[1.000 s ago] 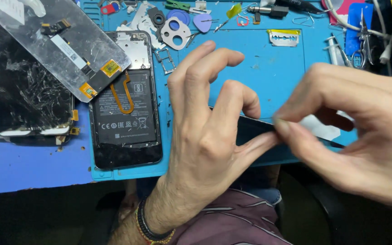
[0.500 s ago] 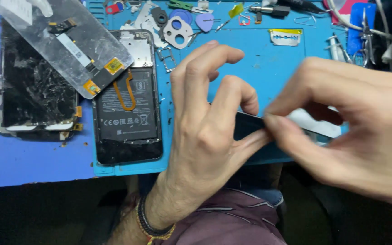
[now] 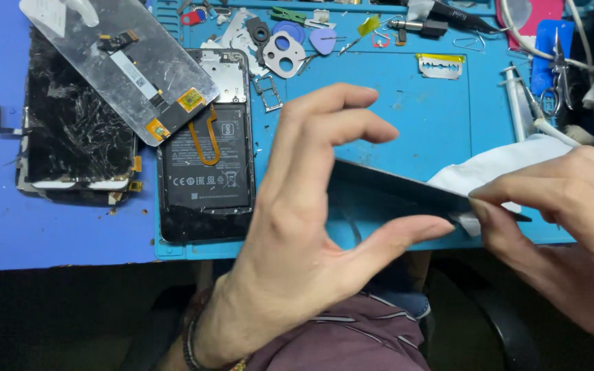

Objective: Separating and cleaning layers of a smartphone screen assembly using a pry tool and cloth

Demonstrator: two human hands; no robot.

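My left hand (image 3: 304, 227) grips a thin dark flat panel (image 3: 386, 189) between thumb and fingers, holding it edge-on above the near edge of the blue work mat (image 3: 393, 103). My right hand (image 3: 558, 213) pinches a white tissue (image 3: 496, 168) against the panel's right end. Left of my hands lies an opened black phone body (image 3: 204, 172) with a dark, white-labelled battery. Further left, on the blue surface (image 3: 56, 237), sits a cracked black screen (image 3: 70, 130), a silvery display panel (image 3: 122, 65) overlapping it. Small parts and tools crowd the far edge.
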